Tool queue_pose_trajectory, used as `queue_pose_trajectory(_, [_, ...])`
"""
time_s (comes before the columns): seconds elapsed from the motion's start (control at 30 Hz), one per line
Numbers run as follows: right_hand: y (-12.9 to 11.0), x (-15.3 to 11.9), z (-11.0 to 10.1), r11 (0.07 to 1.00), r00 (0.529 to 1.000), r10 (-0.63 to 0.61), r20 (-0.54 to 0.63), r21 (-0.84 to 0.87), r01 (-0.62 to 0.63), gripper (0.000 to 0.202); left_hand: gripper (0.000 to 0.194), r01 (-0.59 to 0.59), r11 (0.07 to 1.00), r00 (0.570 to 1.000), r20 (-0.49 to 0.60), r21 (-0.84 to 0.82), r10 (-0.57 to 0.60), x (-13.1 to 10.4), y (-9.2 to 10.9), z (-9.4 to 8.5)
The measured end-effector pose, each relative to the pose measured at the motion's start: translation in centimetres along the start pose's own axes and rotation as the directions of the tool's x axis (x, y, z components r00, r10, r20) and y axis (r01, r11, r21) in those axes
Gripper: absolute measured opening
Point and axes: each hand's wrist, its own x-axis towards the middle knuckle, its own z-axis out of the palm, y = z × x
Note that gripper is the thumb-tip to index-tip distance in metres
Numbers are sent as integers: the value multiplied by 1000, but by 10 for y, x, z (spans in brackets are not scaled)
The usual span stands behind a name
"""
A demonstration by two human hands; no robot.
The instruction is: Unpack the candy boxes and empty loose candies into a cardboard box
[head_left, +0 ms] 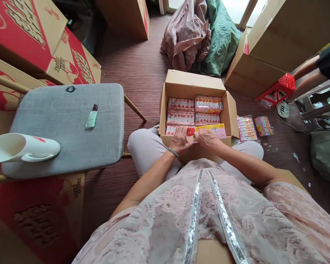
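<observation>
An open cardboard carton [232, 113] stands on the floor between my knees. Inside it are rows of small pink and white packets [180, 118], and a pink and yellow display box [208, 106] sits at the back right. Over the carton's near side lies another flat yellow and pink box [218, 129] with a red fruit picture. My left hand [180, 139] is closed at its left end, beside the fruit picture. My right hand [206, 139] has bent fingers pinching the same box near its middle. The fingertips are partly hidden.
Wrapped packs [246, 127] lie right of the carton. A grey folding chair [71, 146] holds a white mug [33, 146] and a small packet [91, 118]. Woven sacks [187, 33], stacked cartons [266, 69] and a red stool [286, 83] stand around. Another person's legs [309, 73] show at right.
</observation>
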Motion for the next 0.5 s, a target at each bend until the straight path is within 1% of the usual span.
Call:
queue_pose_trajectory(0.07, [23,-11,6,995,995,94,29,-30,-93,39,64,2,1000,1000,9,-6,-2,0,2,-2])
queue_pose_trajectory(0.17, [70,-35,19,961,961,267,67,-96,-260,41,69,16,1000,1000,9,-3,-16,0,3,-3])
queue_pose_trajectory(0.23, [99,-52,29,950,952,299,70,-115,-290,41,70,9,1000,1000,10,-3,-9,0,3,-3])
queue_pose_trajectory(0.3, [120,-66,38,958,957,281,74,-88,-274,40,70,-5,1000,1000,12,1,5,-1,0,-2])
queue_pose_trajectory(0.33, [126,-73,42,961,959,273,76,-60,-269,38,70,-11,1000,1000,15,4,11,-1,-1,-2])
queue_pose_trajectory(0.4, [131,-85,47,956,955,292,50,9,-293,34,69,-18,1000,999,26,6,18,-1,-5,-3])
queue_pose_trajectory(0.5, [120,-98,49,923,925,374,-72,128,-363,42,68,-3,1000,1000,29,11,3,1,-12,-7])
